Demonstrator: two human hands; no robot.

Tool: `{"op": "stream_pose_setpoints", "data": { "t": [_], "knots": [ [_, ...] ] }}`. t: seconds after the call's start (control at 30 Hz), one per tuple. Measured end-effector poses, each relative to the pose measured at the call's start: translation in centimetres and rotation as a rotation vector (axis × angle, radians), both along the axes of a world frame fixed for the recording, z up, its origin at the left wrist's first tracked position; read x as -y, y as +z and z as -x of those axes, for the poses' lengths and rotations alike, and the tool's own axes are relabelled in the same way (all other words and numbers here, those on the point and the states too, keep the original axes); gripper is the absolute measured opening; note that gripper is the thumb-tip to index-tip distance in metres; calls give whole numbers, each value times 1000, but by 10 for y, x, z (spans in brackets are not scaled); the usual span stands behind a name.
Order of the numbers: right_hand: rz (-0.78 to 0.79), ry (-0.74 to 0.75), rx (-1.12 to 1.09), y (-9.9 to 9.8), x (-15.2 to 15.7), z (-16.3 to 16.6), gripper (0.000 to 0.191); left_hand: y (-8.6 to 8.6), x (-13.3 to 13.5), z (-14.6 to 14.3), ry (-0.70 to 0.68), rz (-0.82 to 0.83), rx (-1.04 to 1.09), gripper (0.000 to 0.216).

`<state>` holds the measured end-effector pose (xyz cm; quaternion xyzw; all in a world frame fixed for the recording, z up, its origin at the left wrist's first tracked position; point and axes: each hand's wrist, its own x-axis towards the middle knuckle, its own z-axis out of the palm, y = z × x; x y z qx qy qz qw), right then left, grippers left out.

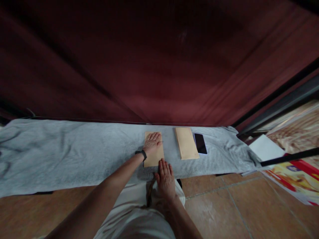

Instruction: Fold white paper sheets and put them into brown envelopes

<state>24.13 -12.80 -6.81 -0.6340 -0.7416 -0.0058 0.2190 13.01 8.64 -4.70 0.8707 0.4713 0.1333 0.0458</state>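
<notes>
A flat tan rectangle of paper, like a kraft envelope (pixel 151 161), lies upright before me on a grey cloth. My left hand (pixel 152 142), with a dark band at the wrist, rests flat across its upper half, fingers stretched to the right. At the paper's lower right corner is my right hand (pixel 166 177), fingers extended forward and its fingertips touching the corner. Neither hand grips anything. To the right sits a thicker tan stack of the same look (pixel 186 143), slightly turned.
A dark-screened phone (pixel 200 143) lies against the stack's right side. Grey cloth (pixel 74 152) covers the long narrow surface. Behind it rises a dark red panel (pixel 159 83). At the right are a metal frame bar (pixel 289 156), a white sheet (pixel 266 148) and a colourful printed box (pixel 296 177).
</notes>
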Motion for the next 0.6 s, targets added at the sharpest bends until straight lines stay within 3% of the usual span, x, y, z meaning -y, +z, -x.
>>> {"op": "stream_pose_setpoints", "data": {
  "t": [0.37,0.6],
  "knots": [
    [-10,-10,-34,1,0,2,61,-13,70,13,-185,-10,-32,55],
    [-13,-7,-23,2,3,1,56,-5,108,36,-249,-37,0,54]
  ]
}}
